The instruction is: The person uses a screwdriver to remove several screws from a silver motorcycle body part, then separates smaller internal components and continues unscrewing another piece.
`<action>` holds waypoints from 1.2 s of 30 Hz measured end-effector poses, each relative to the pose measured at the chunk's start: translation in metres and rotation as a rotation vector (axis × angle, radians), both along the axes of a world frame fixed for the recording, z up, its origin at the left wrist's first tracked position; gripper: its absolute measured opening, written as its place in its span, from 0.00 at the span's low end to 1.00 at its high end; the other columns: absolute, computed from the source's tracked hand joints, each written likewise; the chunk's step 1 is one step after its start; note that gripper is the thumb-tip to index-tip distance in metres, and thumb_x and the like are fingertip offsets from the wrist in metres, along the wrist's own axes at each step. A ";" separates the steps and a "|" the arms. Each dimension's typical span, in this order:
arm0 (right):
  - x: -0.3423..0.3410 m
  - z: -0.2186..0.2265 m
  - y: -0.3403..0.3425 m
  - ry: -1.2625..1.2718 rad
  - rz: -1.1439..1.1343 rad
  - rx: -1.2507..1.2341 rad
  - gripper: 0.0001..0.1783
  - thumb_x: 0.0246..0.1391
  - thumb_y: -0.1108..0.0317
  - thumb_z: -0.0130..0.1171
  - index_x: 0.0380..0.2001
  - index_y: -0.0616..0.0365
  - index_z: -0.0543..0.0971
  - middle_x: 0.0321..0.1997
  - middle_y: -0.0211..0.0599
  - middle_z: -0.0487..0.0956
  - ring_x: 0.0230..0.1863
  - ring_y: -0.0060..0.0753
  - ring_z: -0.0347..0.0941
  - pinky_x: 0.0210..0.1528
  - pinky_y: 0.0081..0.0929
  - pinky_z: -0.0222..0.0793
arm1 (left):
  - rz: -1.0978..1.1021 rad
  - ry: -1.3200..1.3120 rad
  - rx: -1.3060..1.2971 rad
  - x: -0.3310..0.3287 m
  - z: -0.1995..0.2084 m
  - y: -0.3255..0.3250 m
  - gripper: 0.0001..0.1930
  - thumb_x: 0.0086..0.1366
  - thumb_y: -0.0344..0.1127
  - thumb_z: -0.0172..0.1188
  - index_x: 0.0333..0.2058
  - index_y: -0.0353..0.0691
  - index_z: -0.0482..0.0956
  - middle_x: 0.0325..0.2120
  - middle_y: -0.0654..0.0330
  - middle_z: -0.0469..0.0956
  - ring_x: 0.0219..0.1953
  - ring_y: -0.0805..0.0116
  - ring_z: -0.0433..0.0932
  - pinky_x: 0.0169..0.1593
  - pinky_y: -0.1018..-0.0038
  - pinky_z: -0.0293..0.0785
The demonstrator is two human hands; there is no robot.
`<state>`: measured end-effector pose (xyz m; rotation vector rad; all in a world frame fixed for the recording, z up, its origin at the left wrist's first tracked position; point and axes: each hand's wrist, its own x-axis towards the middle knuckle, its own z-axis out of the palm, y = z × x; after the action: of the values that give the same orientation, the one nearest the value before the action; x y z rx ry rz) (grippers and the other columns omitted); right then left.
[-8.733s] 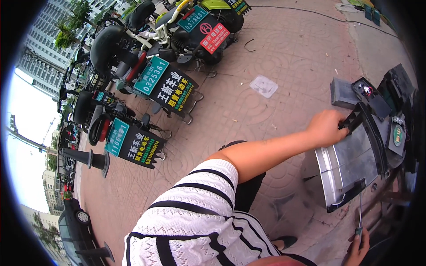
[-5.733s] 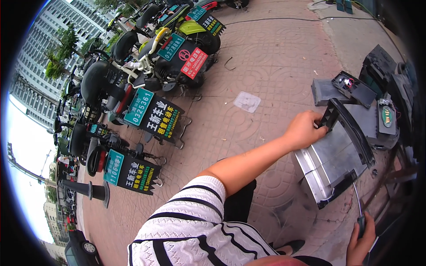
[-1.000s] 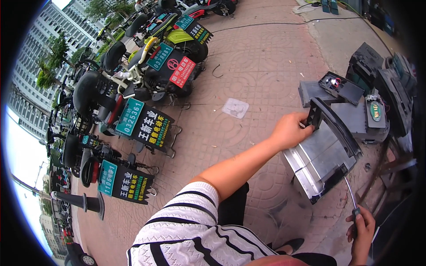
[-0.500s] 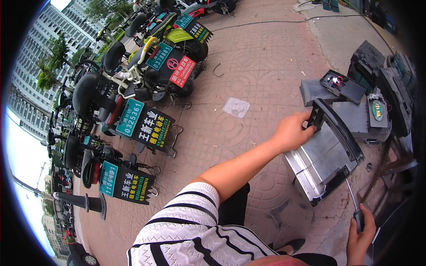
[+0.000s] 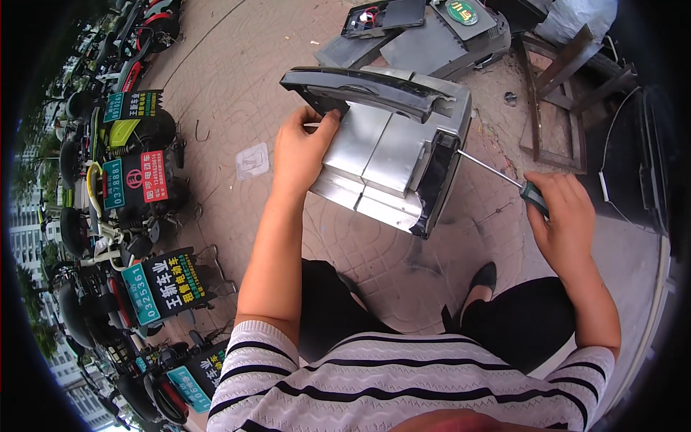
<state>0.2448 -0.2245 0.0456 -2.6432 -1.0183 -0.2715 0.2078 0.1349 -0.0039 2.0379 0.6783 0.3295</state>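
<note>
A silver metal battery case (image 5: 389, 155) with a black plastic lid (image 5: 360, 85) stands tilted on the brick pavement in front of me. My left hand (image 5: 302, 147) grips its left edge just under the lid. My right hand (image 5: 561, 212) holds a screwdriver (image 5: 504, 176) by its dark green handle. The thin shaft points left, and its tip meets the black right end of the case.
More grey battery cases (image 5: 425, 32) with open black lids lie behind. A wooden frame (image 5: 554, 93) stands at the right. Parked electric scooters (image 5: 137, 216) with coloured signboards line the left side. A clear plastic scrap (image 5: 252, 160) lies on the paving.
The view has swung round so the case now sits in front of me. My right hand has risen and brought the screwdriver tip to the case's right end. My left hand still holds the case.
</note>
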 end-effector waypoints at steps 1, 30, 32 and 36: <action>0.000 -0.002 -0.001 0.017 0.021 0.020 0.20 0.40 0.76 0.64 0.42 0.55 0.77 0.34 0.36 0.76 0.37 0.44 0.71 0.37 0.36 0.67 | -0.014 -0.001 0.005 0.000 0.002 -0.002 0.20 0.57 0.46 0.65 0.32 0.29 0.79 0.23 0.53 0.80 0.26 0.69 0.76 0.33 0.73 0.71; -0.024 0.006 0.047 1.289 -0.511 0.757 0.34 0.46 0.57 0.73 0.51 0.57 0.68 0.39 0.28 0.74 0.35 0.20 0.69 0.30 0.20 0.64 | -0.298 -0.285 -0.065 -0.009 -0.007 -0.059 0.12 0.64 0.26 0.56 0.46 0.35 0.77 0.39 0.56 0.78 0.39 0.63 0.79 0.42 0.72 0.74; -0.030 0.005 0.047 1.236 -0.520 0.734 0.45 0.42 0.60 0.76 0.58 0.63 0.62 0.42 0.35 0.75 0.34 0.21 0.70 0.28 0.20 0.65 | -0.401 -0.270 0.110 -0.007 -0.001 -0.060 0.12 0.62 0.25 0.56 0.45 0.36 0.77 0.38 0.48 0.74 0.39 0.45 0.76 0.42 0.62 0.73; -0.028 -0.004 0.025 1.304 -0.542 0.720 0.40 0.43 0.68 0.75 0.58 0.60 0.65 0.45 0.33 0.76 0.45 0.24 0.72 0.43 0.19 0.68 | -0.499 -0.331 0.262 -0.005 0.012 -0.073 0.14 0.58 0.25 0.59 0.45 0.37 0.76 0.40 0.49 0.73 0.39 0.44 0.76 0.42 0.58 0.73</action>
<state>0.2172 -0.1997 0.0412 -1.7232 0.2155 0.7499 0.2024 0.0622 0.0080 2.2436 -0.0878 0.4619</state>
